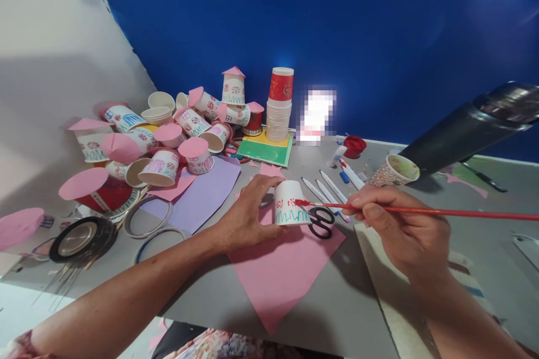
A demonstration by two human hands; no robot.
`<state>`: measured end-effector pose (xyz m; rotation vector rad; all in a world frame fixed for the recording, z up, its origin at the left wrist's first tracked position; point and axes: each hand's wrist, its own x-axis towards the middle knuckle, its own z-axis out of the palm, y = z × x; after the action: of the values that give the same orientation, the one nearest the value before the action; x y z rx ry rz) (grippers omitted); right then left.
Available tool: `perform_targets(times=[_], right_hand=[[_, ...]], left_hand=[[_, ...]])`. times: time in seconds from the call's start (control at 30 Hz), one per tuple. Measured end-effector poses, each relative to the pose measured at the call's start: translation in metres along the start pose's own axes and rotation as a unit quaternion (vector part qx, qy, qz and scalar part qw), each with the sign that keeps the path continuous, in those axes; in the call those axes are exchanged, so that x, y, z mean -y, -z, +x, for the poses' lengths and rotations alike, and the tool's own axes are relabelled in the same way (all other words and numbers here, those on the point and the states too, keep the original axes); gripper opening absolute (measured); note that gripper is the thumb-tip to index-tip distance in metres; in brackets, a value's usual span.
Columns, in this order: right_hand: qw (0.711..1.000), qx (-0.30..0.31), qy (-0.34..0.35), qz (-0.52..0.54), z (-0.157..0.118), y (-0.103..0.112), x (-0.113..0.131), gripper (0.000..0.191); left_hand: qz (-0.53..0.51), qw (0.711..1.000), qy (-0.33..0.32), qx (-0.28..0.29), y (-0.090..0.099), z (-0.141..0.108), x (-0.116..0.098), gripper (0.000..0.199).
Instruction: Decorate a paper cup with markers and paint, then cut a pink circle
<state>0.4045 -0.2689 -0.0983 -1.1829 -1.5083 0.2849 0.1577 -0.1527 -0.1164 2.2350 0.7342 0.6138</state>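
A white paper cup [287, 214] stands upside down above pink paper [278, 275], with red dabs and a green zigzag line on its side. My left hand [253, 210] is closed around the cup from the left, thumb low and fingers behind. In my right hand [404, 230] a paintbrush [421, 211] with a long red handle is pinched. Its red-coated tip touches the cup's side or is very close to it. Black-handled scissors [322, 222] lie just right of the cup, and their blades are hidden.
Decorated cups with pink paper tops [126, 143] crowd the left. A tall cup stack [278, 106] stands behind. Markers [332, 186], a red paint pot [354, 146], a patterned cup [393, 171] and a dark flask [455, 134] are at right. Tape rolls [148, 214] lie left; a cloth [391, 286] lies right.
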Motion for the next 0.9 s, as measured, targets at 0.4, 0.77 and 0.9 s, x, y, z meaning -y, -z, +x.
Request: perform_targets(times=[0.4,0.77,0.9], right_hand=[[0.999,-0.024,-0.019,0.013,-0.0019,0.0001,0.0002,0.015],[0.998,-0.049,-0.037,0.027,-0.0034,0.0012,-0.0023,0.012],[0.997,-0.053,-0.039,0.036,-0.0042,0.0028,-0.0058,0.012]], left_hand=[[-0.005,1.0,0.01,0.008,0.0,0.0002,0.0009,0.074],[-0.025,1.0,0.015,0.006,-0.0006,0.0,0.0009,0.072],[-0.028,0.999,0.017,-0.003,-0.0016,0.0004,0.0001,0.074]])
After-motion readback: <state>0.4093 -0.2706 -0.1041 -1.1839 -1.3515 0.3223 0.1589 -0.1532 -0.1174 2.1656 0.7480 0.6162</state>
